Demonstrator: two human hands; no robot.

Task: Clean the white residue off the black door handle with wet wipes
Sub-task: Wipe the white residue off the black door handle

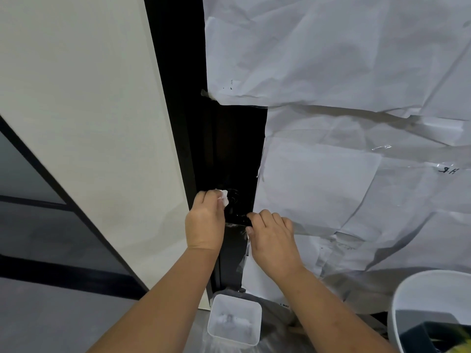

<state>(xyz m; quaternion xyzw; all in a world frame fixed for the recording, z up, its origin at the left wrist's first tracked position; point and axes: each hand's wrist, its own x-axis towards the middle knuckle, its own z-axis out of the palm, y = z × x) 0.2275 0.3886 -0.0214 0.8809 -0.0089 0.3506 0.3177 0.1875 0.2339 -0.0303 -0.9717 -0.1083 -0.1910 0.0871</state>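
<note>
Left hand (205, 220) pinching wipe (223, 196) against black handle (235, 207) at mid-door, right hand (271, 234) curled on the lever end: handle best steadied rightward while residue (233, 224) is rubbed in short, firm strokes.

Left hand (205, 220) with wet wipe (223, 196) at door handle (235, 207)

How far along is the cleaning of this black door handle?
Underway. The left hand presses a crumpled wet wipe by the round base of the door handle, while the right hand steadies the lever. White residue still streaks the lever's underside, so that remains.
</note>
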